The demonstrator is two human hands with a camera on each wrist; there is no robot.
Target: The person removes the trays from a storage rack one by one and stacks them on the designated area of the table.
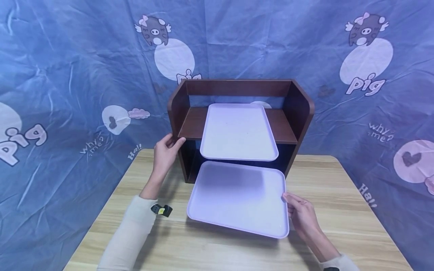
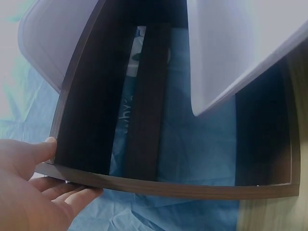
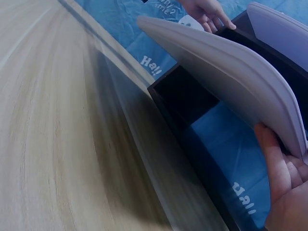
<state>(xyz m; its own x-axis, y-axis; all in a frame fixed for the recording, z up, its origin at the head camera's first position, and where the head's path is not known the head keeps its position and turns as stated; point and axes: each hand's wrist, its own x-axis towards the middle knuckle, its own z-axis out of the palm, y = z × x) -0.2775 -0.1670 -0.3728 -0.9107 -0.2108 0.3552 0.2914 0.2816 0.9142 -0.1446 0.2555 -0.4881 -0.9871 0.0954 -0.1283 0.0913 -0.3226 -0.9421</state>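
Note:
A dark brown wooden desktop shelf (image 1: 234,88) stands on the table. My left hand (image 1: 165,154) holds its left side panel at the height of the middle board, thumb at the front edge and fingers along the outer face (image 2: 38,192). By its right edge, my right hand (image 1: 303,212) pinches a pale lilac tray (image 1: 237,199). The tray hangs tilted above the table, in front of the shelf's lower compartment; its underside (image 3: 226,72) shows in the right wrist view. A second, similar tray (image 1: 239,131) lies on the middle board, its near end jutting out past the board's front edge.
The light wood-grain table (image 1: 318,180) extends on both sides of the shelf and in front of it. A blue curtain (image 1: 84,75) with pig prints hangs behind and at both sides, and shows through the shelf's open back. A black strap with a yellow spot (image 1: 161,210) is at my left cuff.

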